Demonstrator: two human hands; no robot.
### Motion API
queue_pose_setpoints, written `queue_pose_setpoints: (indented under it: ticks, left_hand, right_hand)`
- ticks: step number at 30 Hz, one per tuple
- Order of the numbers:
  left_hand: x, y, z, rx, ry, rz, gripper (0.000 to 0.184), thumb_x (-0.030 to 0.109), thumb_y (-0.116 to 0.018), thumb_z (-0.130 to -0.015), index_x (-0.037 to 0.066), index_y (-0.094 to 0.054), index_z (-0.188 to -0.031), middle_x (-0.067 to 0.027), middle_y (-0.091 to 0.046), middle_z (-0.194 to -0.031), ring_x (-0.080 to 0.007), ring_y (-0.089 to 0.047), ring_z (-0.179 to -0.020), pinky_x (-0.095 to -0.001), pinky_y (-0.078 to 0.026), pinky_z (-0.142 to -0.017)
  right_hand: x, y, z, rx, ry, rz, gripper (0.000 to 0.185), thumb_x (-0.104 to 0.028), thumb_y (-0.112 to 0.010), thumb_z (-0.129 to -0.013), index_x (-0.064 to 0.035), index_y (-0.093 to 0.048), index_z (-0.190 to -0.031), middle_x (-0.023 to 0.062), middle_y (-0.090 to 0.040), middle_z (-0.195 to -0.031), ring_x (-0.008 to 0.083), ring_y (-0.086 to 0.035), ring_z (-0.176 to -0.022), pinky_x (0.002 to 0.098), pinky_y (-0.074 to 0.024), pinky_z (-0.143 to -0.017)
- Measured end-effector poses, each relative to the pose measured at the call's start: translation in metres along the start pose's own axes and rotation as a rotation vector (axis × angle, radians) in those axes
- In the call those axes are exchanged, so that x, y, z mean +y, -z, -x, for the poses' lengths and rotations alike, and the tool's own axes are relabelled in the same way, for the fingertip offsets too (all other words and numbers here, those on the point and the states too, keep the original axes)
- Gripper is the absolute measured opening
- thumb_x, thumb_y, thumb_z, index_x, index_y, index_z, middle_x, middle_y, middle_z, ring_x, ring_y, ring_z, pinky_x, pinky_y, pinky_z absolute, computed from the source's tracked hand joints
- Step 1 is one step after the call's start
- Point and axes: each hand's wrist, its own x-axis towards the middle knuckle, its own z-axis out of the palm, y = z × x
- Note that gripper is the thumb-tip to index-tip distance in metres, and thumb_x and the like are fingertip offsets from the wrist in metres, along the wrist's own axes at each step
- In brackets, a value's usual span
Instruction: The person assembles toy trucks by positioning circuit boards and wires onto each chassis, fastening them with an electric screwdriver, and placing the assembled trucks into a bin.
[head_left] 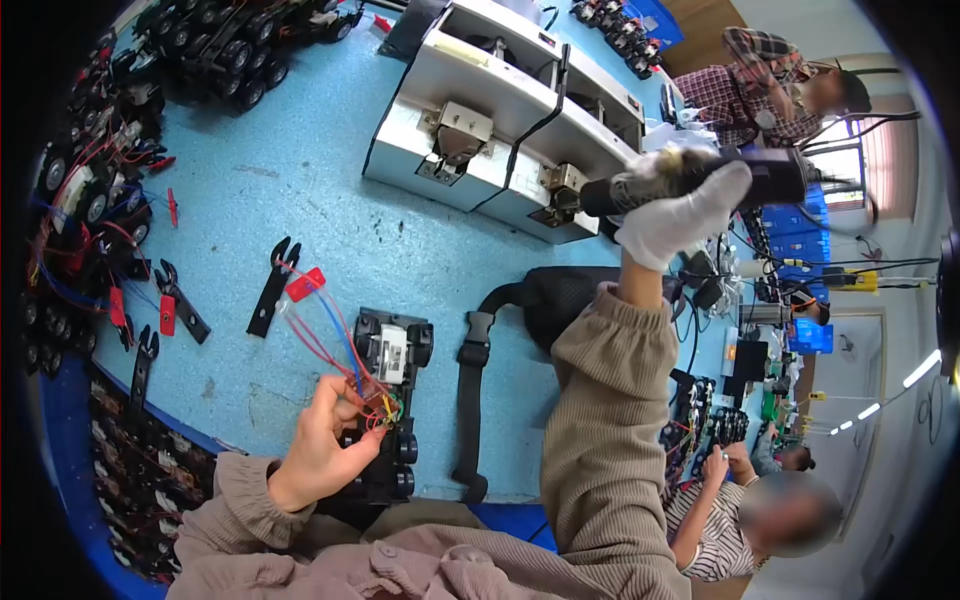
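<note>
My left hand (pixel 333 432) pinches a bundle of thin red, blue and green wires (pixel 376 400) over a black wheeled chassis (pixel 405 360). A white box-shaped part (pixel 393 354) sits on the chassis. My right hand (pixel 690 212), in a white glove, is wrapped round a black power tool (pixel 772 178), whose dark nose (pixel 600 198) points left. Clear wrapping covers part of the tool. Left of the chassis lies a flat black forked part (pixel 270 298) beside a red tag (pixel 305 284) on the wires.
Metal machines (pixel 480 110) stand at the back of the blue table (pixel 250 180). Wheeled chassis (pixel 225 50) are piled at the left. A black strap (pixel 470 410) lies right of my chassis. One person (pixel 715 530) is at the right, another (pixel 760 90) at the upper right.
</note>
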Motion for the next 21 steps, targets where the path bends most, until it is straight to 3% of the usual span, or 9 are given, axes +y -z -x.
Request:
queue_pose_setpoints:
  ticks: [1, 2, 5, 10, 12, 14, 18, 20, 21]
  left_hand:
    - [0.0, 0.001, 0.002, -0.011, 0.03, -0.004, 0.033, -0.008, -0.058, -0.077, 0.001, -0.033, -0.098, -0.0103, -0.061, -0.09, -0.0086, -0.055, -0.083, -0.0246, -0.047, -0.073]
    - [0.001, 0.002, 0.004, -0.024, 0.055, -0.008, 0.034, -0.009, -0.056, -0.079, 0.003, -0.032, -0.1, -0.0098, -0.059, -0.093, -0.0091, -0.054, -0.085, -0.0247, -0.045, -0.075]
    - [-0.006, -0.002, 0.004, 0.026, -0.027, -0.064, 0.032, -0.007, -0.057, -0.079, 0.001, -0.032, -0.099, -0.0114, -0.061, -0.09, -0.0093, -0.055, -0.082, -0.0248, -0.046, -0.072]
    - [0.0, -0.006, 0.0, 0.054, -0.106, -0.088, 0.033, -0.004, -0.056, -0.079, 0.001, -0.032, -0.1, -0.0129, -0.062, -0.09, -0.0106, -0.057, -0.079, -0.0257, -0.047, -0.071]
    - [0.002, -0.01, 0.002, 0.081, -0.113, -0.104, 0.034, -0.004, -0.056, -0.08, 0.001, -0.031, -0.102, -0.0131, -0.061, -0.092, -0.011, -0.057, -0.079, -0.0261, -0.047, -0.071]
    - [0.001, -0.013, 0.004, 0.093, -0.111, -0.108, 0.034, -0.005, -0.054, -0.08, 0.002, -0.03, -0.103, -0.0131, -0.06, -0.095, -0.0114, -0.057, -0.082, -0.0257, -0.046, -0.069]
    - [-0.008, -0.025, -0.002, 0.173, -0.216, 0.049, 0.034, -0.005, -0.053, -0.08, 0.003, -0.03, -0.105, -0.0123, -0.059, -0.097, -0.0102, -0.054, -0.085, -0.0258, -0.045, -0.072]
    - [-0.011, -0.021, 0.003, 0.174, -0.193, -0.05, 0.035, -0.003, -0.053, -0.081, 0.004, -0.031, -0.107, -0.0123, -0.059, -0.097, -0.0104, -0.054, -0.085, -0.0262, -0.044, -0.071]
    - [-0.004, -0.019, 0.005, 0.147, -0.056, -0.044, 0.038, -0.004, -0.054, -0.081, 0.004, -0.03, -0.11, -0.0117, -0.059, -0.1, -0.0108, -0.053, -0.086, -0.0257, -0.043, -0.074]
  right_hand:
    - [-0.002, -0.003, 0.011, 0.124, 0.014, -0.148, 0.04, -0.041, -0.065, -0.08, -0.0031, -0.053, -0.075, 0.0086, -0.051, -0.057, 0.0144, -0.051, -0.045, 0.0269, -0.0447, -0.043]
    - [-0.004, 0.001, 0.019, 0.115, 0.091, -0.064, 0.046, -0.047, -0.059, -0.082, -0.0024, -0.051, -0.076, 0.0086, -0.051, -0.056, 0.0159, -0.051, -0.046, 0.0284, -0.0449, -0.044]
    - [-0.005, 0.017, 0.036, -0.083, 0.167, -0.106, 0.054, -0.055, -0.048, -0.085, -0.0011, -0.049, -0.076, 0.0094, -0.049, -0.056, 0.0192, -0.05, -0.046, 0.0301, -0.0442, -0.045]
    - [-0.037, 0.014, 0.048, 0.059, -0.013, -0.066, 0.057, -0.061, -0.044, -0.084, -0.004, -0.05, -0.079, 0.0083, -0.049, -0.057, 0.0191, -0.048, -0.044, 0.0297, -0.0419, -0.043]
    - [-0.06, 0.018, 0.053, 0.035, -0.139, -0.383, 0.058, -0.064, -0.042, -0.083, -0.0067, -0.052, -0.08, 0.0075, -0.05, -0.057, 0.0185, -0.048, -0.042, 0.0291, -0.0411, -0.041]
    - [-0.09, 0.012, 0.063, 0.055, -0.164, -0.413, 0.065, -0.072, -0.042, -0.077, -0.0086, -0.057, -0.081, 0.0055, -0.052, -0.054, 0.0165, -0.047, -0.04, 0.0287, -0.041, -0.04]
    - [-0.13, 0.013, 0.094, -0.202, -0.233, -0.553, 0.073, -0.075, -0.047, -0.071, -0.0048, -0.059, -0.088, 0.0061, -0.055, -0.059, 0.0161, -0.05, -0.043, 0.0296, -0.0432, -0.043]
    - [-0.138, 0.012, 0.131, -0.311, -0.282, -0.431, 0.063, -0.07, -0.055, -0.069, -0.0093, -0.056, -0.086, 0.0018, -0.055, -0.065, 0.0117, -0.051, -0.046, 0.0279, -0.0406, -0.044]
    - [-0.137, 0.012, 0.142, -0.354, -0.301, -0.439, 0.065, -0.07, -0.053, -0.07, -0.0075, -0.054, -0.089, 0.0018, -0.054, -0.063, 0.0123, -0.052, -0.047, 0.0285, -0.0425, -0.045]
